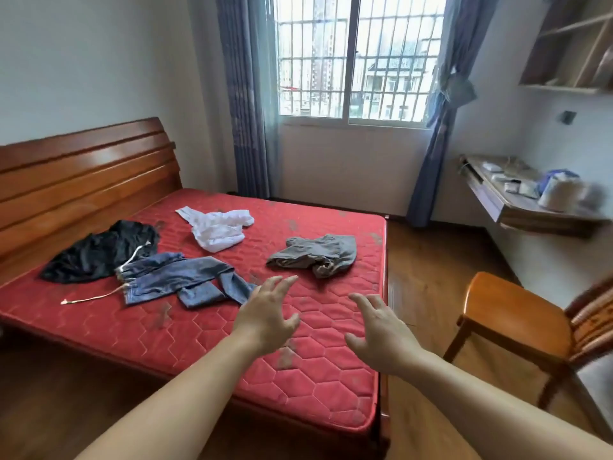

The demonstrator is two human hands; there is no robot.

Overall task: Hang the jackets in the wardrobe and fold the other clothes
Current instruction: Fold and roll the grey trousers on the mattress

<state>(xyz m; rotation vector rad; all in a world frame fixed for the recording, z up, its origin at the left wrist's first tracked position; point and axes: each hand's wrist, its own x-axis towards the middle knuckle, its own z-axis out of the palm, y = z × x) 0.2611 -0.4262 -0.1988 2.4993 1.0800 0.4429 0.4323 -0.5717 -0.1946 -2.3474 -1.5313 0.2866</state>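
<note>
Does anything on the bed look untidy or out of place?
Yes. Four garments lie crumpled on the bare red mattress: a black one, blue jeans with a loose cord, a white one and a grey one. None is folded.

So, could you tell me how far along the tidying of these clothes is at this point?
Nothing looks done yet. Four garments lie crumpled and unfolded on the red mattress: a black garment, a white garment, blue jeans and a grey garment. Nothing is in hand: the left hand and right hand reach out with fingers spread, holding nothing. All sorting, hanging and folding is left; no wardrobe is in view.
</note>
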